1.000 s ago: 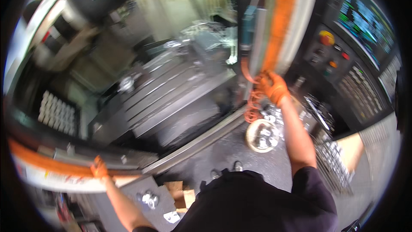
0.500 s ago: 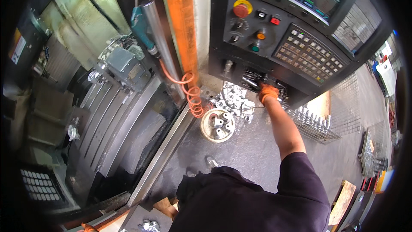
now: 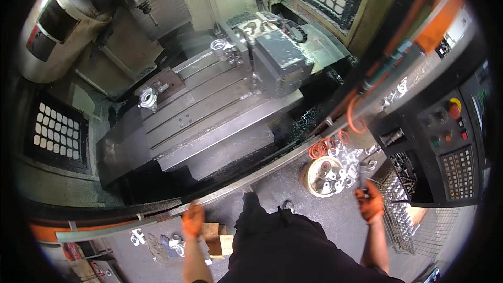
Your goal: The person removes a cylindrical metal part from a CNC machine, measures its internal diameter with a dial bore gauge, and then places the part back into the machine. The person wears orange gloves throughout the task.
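My right hand (image 3: 371,204), in an orange glove, is closed around a short metal tool (image 3: 363,175) that points up and away from me. Motion blurs the tool, so its exact kind does not show. It hangs right of a white bucket (image 3: 308,182) holding silvery metal parts, with a pile of similar parts (image 3: 350,163) behind. My left hand (image 3: 193,219), also orange-gloved, is by the sill (image 3: 220,193) of the open milling machine; its fingers are too blurred to read, and contact with the sill is unclear. On the machine table (image 3: 196,110), ring-shaped metal parts (image 3: 148,98) sit at two places.
The control panel (image 3: 440,141) stands at the right, its tray (image 3: 403,173) full of tools. A wire basket (image 3: 398,220) of parts is below. An orange coiled hose (image 3: 319,149) hangs by the bucket. The spindle (image 3: 149,13) is at the far left; a cardboard box (image 3: 217,238) lies behind my left hand.
My view has swung left toward the machine interior. My right hand has left the panel's tool tray and now carries a metal tool. My left hand has come into view.
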`<action>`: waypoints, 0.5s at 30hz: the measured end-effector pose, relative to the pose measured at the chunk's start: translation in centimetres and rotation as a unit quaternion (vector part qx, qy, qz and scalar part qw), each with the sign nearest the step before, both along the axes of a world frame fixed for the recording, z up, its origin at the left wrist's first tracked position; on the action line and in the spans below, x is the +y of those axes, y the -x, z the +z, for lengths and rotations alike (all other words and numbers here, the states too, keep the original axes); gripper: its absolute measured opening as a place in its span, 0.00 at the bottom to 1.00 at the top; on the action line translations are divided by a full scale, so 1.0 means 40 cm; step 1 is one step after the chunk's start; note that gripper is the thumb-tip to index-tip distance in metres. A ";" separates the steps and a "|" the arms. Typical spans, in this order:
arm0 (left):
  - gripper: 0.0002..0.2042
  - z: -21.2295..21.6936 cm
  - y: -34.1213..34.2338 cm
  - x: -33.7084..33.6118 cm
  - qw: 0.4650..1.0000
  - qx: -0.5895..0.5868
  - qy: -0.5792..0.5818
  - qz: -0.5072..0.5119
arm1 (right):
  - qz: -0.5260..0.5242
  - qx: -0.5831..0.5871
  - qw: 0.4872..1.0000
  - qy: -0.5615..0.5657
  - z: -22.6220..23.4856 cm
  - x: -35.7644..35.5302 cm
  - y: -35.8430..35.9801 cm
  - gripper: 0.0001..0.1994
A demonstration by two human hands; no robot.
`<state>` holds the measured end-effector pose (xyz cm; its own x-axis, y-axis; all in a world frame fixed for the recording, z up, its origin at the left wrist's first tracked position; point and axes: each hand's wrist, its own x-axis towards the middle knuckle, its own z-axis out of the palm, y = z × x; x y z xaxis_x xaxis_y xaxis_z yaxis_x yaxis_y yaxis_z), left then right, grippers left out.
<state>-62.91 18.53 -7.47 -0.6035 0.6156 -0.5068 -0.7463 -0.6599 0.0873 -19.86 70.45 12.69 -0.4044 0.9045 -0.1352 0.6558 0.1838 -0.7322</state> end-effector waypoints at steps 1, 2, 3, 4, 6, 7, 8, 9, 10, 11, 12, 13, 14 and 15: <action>0.25 0.074 -0.010 0.219 0.975 0.154 0.104 -0.123 | 0.045 0.028 0.998 0.026 0.057 -0.057 0.168 0.24; 0.28 0.194 -0.003 0.428 0.871 0.379 0.201 -0.238 | 0.082 0.039 0.993 0.075 0.071 -0.077 0.309 0.24; 0.32 0.290 0.003 0.579 0.762 0.543 0.223 -0.275 | 0.148 0.110 0.982 0.049 0.064 -0.095 0.464 0.23; 0.36 0.355 0.014 0.701 0.728 0.602 0.182 -0.274 | 0.140 0.140 0.978 0.063 -0.008 -0.116 0.581 0.22; 0.36 0.328 0.078 0.867 0.782 0.560 0.084 -0.261 | 0.251 0.096 0.963 -0.032 0.012 -0.126 0.847 0.23; 0.33 0.340 0.119 0.922 0.817 0.527 0.120 -0.199 | 0.332 0.125 0.928 -0.119 0.001 -0.114 0.967 0.26; 0.29 0.361 0.179 0.969 0.846 0.491 0.157 -0.136 | 0.368 -0.008 0.923 -0.110 -0.010 -0.105 1.051 0.27; 0.27 0.392 0.268 0.998 0.875 0.420 0.188 -0.148 | 0.400 -0.019 0.907 -0.129 -0.015 -0.073 1.115 0.28; 0.24 0.404 0.359 1.008 0.898 0.345 0.225 -0.156 | 0.437 -0.027 0.888 -0.143 -0.025 -0.038 1.174 0.29; 0.21 0.338 0.432 1.020 0.894 0.382 0.219 -0.086 | 0.454 -0.026 0.870 -0.188 0.013 0.003 1.223 0.28; 0.19 0.259 0.497 1.036 0.882 0.420 0.211 -0.017 | 0.468 -0.024 0.852 -0.234 0.056 0.059 1.251 0.28; 0.17 0.226 0.578 1.055 0.863 0.460 0.205 -0.042 | 0.396 -0.014 0.875 -0.279 0.059 0.131 1.270 0.27; 0.16 0.207 0.651 1.080 0.843 0.497 0.197 -0.062 | 0.325 -0.005 0.888 -0.324 0.065 0.208 1.277 0.26; 0.16 0.198 0.710 1.115 0.834 0.502 0.204 -0.108 | 0.271 -0.026 0.895 -0.353 0.070 0.287 1.284 0.25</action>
